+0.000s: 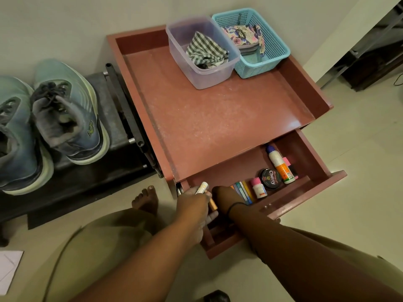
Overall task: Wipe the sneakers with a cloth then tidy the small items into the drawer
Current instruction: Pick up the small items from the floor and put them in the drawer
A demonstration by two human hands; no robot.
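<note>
left hand: I've got my fingers curled round a small tube, white end poking up past my knuckles; a copper-coloured bit shows just under my palm, can't tell if it's the same tube.
right hand: down inside the drawer, fingers hidden in shadow, honestly can't tell if they're spread or gripping.
hidden: drawer's near corner sits under my forearms.
just right of my right hand: slim coloured sticks, a little pink-capped bottle, a round black tin, then a white bottle.
further off, on the tabletop: checked cloth bunched in a clear tub, next to a blue basket.
far left of my grip: sneakers, blue-green, pale soles, on a dark rack.
</note>
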